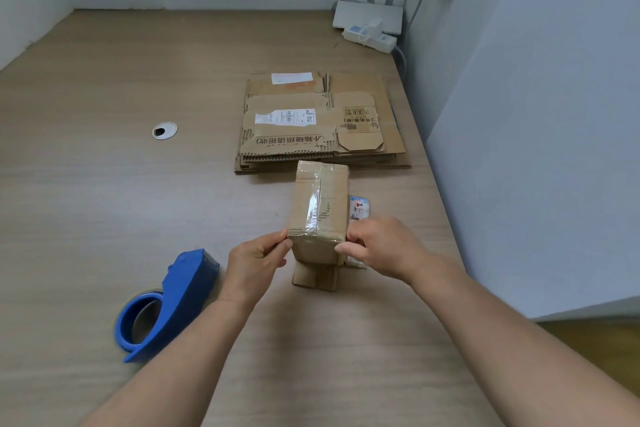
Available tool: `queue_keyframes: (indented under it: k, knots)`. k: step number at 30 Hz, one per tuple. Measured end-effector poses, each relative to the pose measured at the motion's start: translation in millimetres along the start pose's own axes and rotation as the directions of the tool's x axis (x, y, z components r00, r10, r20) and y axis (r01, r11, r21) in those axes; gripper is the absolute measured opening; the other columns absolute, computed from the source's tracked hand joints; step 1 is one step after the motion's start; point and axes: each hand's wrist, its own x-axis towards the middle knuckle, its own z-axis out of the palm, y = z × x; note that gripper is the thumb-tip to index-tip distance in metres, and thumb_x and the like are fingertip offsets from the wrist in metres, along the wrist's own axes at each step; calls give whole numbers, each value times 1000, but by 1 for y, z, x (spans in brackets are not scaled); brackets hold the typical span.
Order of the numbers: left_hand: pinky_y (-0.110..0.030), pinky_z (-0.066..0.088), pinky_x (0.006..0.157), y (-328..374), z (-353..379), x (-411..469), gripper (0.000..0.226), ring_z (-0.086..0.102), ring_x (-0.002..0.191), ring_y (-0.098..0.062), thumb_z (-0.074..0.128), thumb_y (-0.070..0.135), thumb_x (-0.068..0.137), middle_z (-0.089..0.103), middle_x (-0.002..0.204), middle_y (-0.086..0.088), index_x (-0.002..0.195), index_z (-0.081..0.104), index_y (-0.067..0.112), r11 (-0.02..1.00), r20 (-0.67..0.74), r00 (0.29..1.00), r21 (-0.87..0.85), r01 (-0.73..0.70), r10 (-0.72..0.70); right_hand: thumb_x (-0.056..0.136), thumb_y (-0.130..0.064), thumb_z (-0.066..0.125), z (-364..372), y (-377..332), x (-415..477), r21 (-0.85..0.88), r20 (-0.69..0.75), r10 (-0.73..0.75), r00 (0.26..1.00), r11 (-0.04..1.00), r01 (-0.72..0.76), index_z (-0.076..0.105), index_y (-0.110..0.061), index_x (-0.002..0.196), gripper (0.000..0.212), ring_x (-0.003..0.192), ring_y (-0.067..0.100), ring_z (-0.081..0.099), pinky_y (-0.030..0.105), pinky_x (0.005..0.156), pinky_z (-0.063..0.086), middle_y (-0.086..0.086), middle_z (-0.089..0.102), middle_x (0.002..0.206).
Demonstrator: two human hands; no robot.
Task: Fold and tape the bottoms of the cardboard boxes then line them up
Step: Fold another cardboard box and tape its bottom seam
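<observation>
Over a pale wooden desk (104, 218), I am pinching a small brown taped cardboard box (318, 204) at its near corners, left hand (256, 263) and right hand (384, 250) both clamped on it; probably light, stiff.

A home-office or office corner: a wood-grain desk (104, 201) with a cable hole (165, 131) (metal-rimmed), a router (368, 15) and a power strip (370, 36).

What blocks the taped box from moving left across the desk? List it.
Nothing visible. The left hand and right hand hold the box; the desk left of it is bare. The tape dispenser lies nearer the person, the flat cardboard stack behind.
</observation>
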Motion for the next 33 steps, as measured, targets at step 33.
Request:
queue_keyframes:
  k: [33]
  knots:
    - [-25, 52, 82, 4, -2, -6, 15, 64, 84, -6, 61, 26, 92, 69, 84, 13, 97, 74, 21, 941, 126, 989, 317, -116, 79, 80, -44, 33, 30, 20, -12, 167, -220, 9, 975, 986, 28, 39, -18, 69, 28, 69, 24, 51, 28, 61, 28, 12, 61, 75]
